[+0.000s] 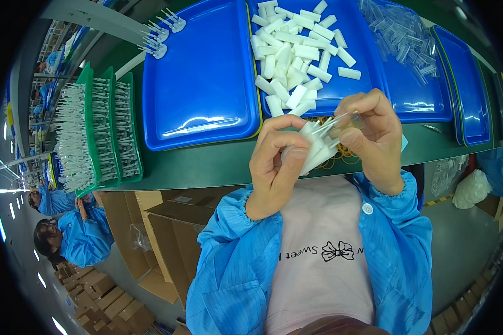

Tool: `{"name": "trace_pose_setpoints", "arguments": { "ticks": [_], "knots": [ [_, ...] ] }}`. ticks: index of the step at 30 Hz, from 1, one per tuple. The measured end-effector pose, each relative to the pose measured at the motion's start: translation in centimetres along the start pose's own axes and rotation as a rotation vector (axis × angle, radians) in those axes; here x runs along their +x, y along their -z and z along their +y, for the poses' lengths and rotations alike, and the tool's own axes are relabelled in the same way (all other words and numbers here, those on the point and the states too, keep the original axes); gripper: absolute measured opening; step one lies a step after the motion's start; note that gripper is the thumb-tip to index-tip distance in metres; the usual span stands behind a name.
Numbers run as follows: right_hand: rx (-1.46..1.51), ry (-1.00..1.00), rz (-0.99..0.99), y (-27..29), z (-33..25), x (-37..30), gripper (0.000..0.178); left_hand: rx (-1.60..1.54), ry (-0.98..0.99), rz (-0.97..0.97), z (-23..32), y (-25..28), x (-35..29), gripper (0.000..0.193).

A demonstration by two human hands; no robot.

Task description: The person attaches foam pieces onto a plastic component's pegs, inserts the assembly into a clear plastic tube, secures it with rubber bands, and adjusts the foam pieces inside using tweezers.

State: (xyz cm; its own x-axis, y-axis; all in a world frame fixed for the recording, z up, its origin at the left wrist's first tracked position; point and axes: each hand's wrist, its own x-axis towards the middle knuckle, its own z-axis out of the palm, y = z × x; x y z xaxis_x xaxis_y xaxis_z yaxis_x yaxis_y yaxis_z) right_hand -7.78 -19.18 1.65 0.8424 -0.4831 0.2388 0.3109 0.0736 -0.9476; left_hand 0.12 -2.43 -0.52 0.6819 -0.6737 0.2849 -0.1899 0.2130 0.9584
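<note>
Nearest the camera was the person's own front: a pale pink apron (324,245) over a blue work coat (235,268), the sleeves rising to two bare hands held close together just above the near edge of the green surface (207,164).

The left hand (276,162) had its grip closed around a bundle of white tubes (313,151), thumb and fingers curled about the lower ends so that the bundle fanned up and to the right. The right hand (374,134) pinched a thin clear tube (341,120) between thumb and forefinger, its tip touching the top of the bundle. Some yellow rubber bands (341,153) lay on the surface just beneath the hands.

Behind the hands stood a row of blue trays. The one at left (201,84) held nothing; the middle one (352,33) carried a loose heap of short white tubes (296,50); the next (413,100) held a pile of clear tubes (397,33); a further tray (466,89) sat at the far right. Left of the trays, green racks (114,125) were packed with rows of slender clear pieces. Under the surface were cardboard boxes (162,223), and at lower left other workers in blue coats (84,234) sat along the line.
</note>
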Motion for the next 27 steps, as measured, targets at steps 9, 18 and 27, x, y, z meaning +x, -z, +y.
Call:
{"name": "trace_pose_setpoints", "arguments": {
  "ticks": [9,18,27],
  "knots": [
    [-0.022,0.091,-0.021,-0.2,-0.1,-0.4,0.036,-0.138,0.049,0.088,0.8,-0.3,0.2,0.011],
    [-0.047,0.008,-0.100,0.6,-0.9,0.2,0.035,-0.013,-0.131,0.042,0.8,0.0,1.1,0.029],
    [-0.017,0.021,0.034,1.0,0.0,0.4,0.027,-0.515,0.222,0.050,0.3,-0.6,1.6,0.046]
  ]
}}
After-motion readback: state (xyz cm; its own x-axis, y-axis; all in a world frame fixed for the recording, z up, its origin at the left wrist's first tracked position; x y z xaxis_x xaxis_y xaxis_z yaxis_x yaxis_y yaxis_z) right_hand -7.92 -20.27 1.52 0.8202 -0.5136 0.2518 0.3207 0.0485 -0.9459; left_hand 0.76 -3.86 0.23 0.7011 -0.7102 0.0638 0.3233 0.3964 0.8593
